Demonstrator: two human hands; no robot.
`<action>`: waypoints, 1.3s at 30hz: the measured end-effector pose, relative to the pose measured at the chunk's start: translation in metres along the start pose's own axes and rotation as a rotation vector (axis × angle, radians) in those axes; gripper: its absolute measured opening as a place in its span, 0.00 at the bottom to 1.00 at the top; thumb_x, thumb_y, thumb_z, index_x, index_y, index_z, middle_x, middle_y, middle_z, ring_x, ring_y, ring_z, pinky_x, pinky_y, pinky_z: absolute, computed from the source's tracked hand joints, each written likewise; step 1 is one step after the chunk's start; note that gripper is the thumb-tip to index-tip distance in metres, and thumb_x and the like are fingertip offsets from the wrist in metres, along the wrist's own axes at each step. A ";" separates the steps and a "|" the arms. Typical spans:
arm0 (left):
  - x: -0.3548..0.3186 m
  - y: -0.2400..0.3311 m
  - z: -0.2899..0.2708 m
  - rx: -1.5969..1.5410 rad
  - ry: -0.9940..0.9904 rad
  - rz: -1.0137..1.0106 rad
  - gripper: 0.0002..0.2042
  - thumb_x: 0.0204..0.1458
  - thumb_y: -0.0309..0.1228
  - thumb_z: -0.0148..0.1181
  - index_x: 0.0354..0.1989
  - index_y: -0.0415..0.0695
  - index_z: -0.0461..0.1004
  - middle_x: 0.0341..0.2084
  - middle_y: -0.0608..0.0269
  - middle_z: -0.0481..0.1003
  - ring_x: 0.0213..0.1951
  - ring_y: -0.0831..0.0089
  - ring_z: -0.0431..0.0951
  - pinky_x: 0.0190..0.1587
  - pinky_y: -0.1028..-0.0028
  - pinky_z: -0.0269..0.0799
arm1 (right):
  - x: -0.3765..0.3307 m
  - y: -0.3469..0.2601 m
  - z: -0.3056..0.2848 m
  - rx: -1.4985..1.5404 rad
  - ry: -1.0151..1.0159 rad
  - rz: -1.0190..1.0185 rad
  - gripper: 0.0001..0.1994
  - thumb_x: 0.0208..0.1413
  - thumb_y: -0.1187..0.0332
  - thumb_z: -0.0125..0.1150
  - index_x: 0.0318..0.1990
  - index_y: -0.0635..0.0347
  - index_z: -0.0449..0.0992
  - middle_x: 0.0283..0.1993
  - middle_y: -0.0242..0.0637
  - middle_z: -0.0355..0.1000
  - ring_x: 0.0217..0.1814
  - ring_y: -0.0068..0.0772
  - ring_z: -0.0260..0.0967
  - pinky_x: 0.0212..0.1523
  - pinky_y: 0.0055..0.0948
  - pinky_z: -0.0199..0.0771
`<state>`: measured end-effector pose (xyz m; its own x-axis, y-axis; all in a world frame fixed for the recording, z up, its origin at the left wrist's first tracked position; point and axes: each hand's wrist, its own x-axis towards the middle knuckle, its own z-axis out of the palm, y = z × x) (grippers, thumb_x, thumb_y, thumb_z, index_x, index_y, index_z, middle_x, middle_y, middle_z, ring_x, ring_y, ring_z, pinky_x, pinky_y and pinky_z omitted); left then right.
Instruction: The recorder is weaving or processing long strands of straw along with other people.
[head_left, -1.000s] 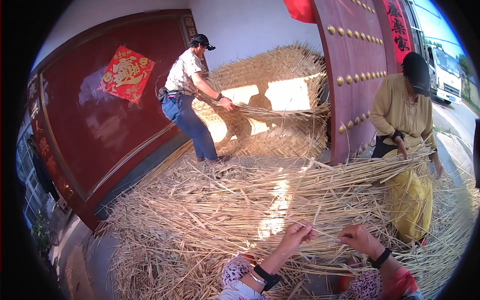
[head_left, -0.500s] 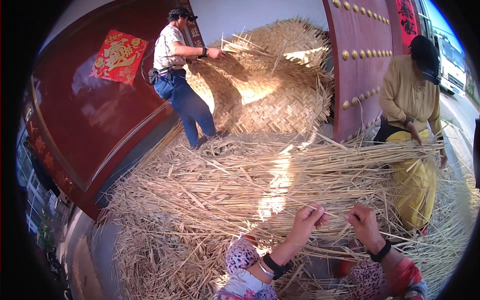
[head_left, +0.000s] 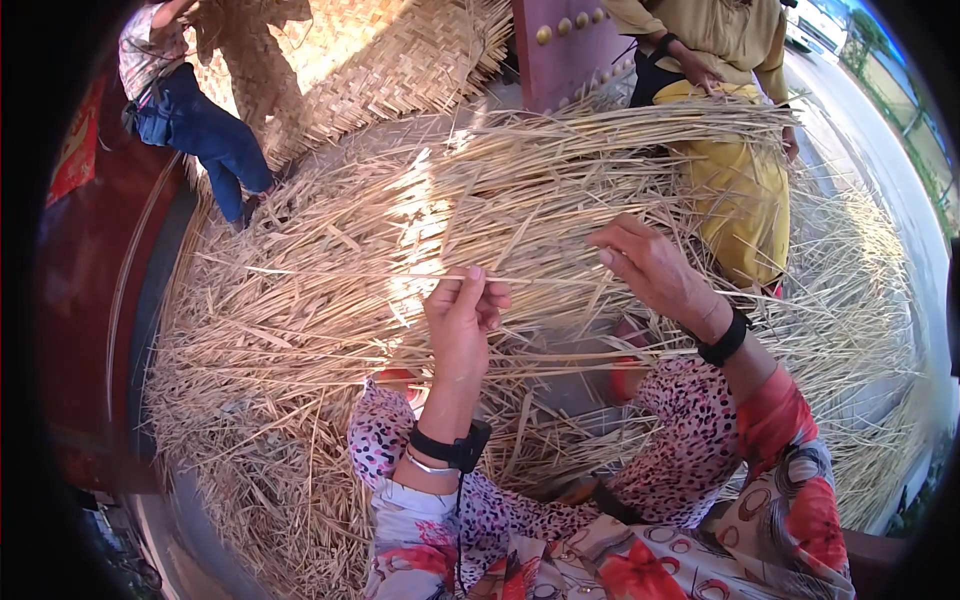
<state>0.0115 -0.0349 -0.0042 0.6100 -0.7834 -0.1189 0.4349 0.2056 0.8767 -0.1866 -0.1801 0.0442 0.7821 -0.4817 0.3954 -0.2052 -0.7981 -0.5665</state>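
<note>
My left hand (head_left: 462, 310) is closed in a pinch, thumb against fingers, on a thin pale reed stalk (head_left: 555, 281). The stalk runs sideways past both sides of the hand, over the pile of dry reeds (head_left: 330, 300). To the right, my right hand (head_left: 655, 268) hovers a little above the stalk's right end, thumb and fingers loosely bent and apart. Nothing shows in its grasp. Long loose reeds lie beneath both hands and across the space in front of my knees.
A person in yellow trousers (head_left: 735, 200) stands far right behind a thick layer of reeds. Another person in blue trousers (head_left: 205, 125) stands far left beside a woven reed mat (head_left: 400, 70). Behind are a studded door (head_left: 560, 70) and a dark red panel (head_left: 95, 300).
My view has tilted down and shifted right, bringing my lap into sight. My hands have spread farther apart; the right one has risen from near the stalk, its fingers loosened.
</note>
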 end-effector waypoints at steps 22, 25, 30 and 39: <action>-0.001 -0.006 0.010 0.017 -0.146 -0.059 0.09 0.58 0.33 0.52 0.33 0.39 0.72 0.25 0.55 0.78 0.24 0.75 0.77 0.19 0.82 0.62 | 0.019 -0.017 0.021 0.156 -0.031 -0.045 0.12 0.59 0.65 0.52 0.33 0.66 0.74 0.30 0.45 0.67 0.31 0.46 0.66 0.34 0.35 0.66; -0.002 -0.001 0.015 0.017 -0.201 -0.078 0.10 0.59 0.33 0.52 0.33 0.39 0.73 0.25 0.55 0.78 0.24 0.75 0.77 0.20 0.81 0.62 | 0.015 -0.019 0.030 0.198 -0.173 -0.063 0.11 0.59 0.66 0.51 0.32 0.66 0.74 0.26 0.43 0.67 0.28 0.45 0.64 0.32 0.34 0.66; 0.014 0.017 -0.011 -0.104 0.039 0.037 0.07 0.56 0.31 0.56 0.32 0.40 0.72 0.21 0.62 0.74 0.22 0.77 0.72 0.20 0.82 0.61 | 0.014 -0.005 0.010 0.181 -0.273 0.080 0.12 0.55 0.65 0.55 0.26 0.65 0.71 0.23 0.47 0.67 0.25 0.49 0.64 0.28 0.37 0.64; -0.003 0.007 0.012 0.171 -0.192 0.110 0.07 0.58 0.30 0.54 0.31 0.41 0.70 0.21 0.61 0.74 0.22 0.79 0.72 0.23 0.83 0.62 | 0.018 -0.027 0.037 0.242 -0.153 -0.001 0.10 0.51 0.66 0.61 0.27 0.64 0.73 0.24 0.41 0.68 0.25 0.42 0.63 0.28 0.34 0.64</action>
<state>0.0048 -0.0387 0.0081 0.5037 -0.8620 0.0574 0.2450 0.2063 0.9473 -0.1452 -0.1538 0.0401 0.8655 -0.4065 0.2927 -0.0725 -0.6799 -0.7297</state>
